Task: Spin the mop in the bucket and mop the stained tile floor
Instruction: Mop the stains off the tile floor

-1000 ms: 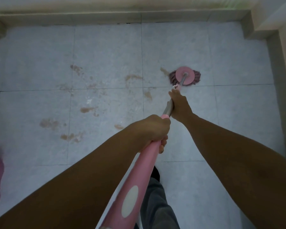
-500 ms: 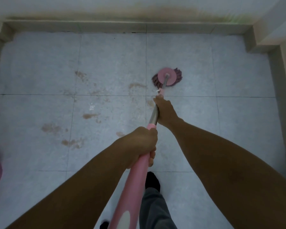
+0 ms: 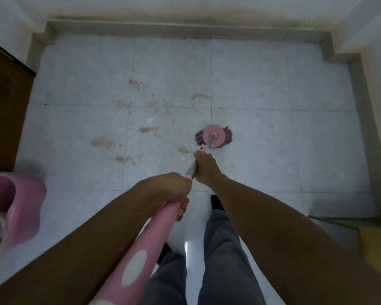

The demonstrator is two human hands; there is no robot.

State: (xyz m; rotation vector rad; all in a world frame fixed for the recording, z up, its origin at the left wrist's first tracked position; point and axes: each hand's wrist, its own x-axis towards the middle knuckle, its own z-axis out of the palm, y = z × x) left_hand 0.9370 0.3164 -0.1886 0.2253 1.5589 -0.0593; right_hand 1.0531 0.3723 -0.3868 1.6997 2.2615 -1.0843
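Note:
I hold a pink mop with both hands. My left hand [image 3: 171, 189] grips the top of the thick pink handle [image 3: 145, 256]. My right hand [image 3: 205, 166] is closed around the metal shaft lower down. The round pink mop head [image 3: 214, 136] with dark purple strands lies flat on the pale tile floor [image 3: 262, 89], just ahead of my right hand. Brown stains [image 3: 149, 129] spread over the tiles to the left of the mop head; one small stain [image 3: 184, 150] lies right beside it. The pink spin bucket [image 3: 13, 208] stands at the left edge, partly out of frame.
A raised skirting [image 3: 185, 29] borders the floor at the back and on the right [image 3: 361, 106]. A dark wooden door or cabinet [image 3: 5, 102] stands at the left. My legs in grey trousers [image 3: 220, 249] and dark shoes are below. A yellowish object [image 3: 376, 241] sits at lower right.
The mop head has been pulled back toward me across the tile joint, nearer the stains by my feet. The view has widened, and the pink bucket now shows at the left.

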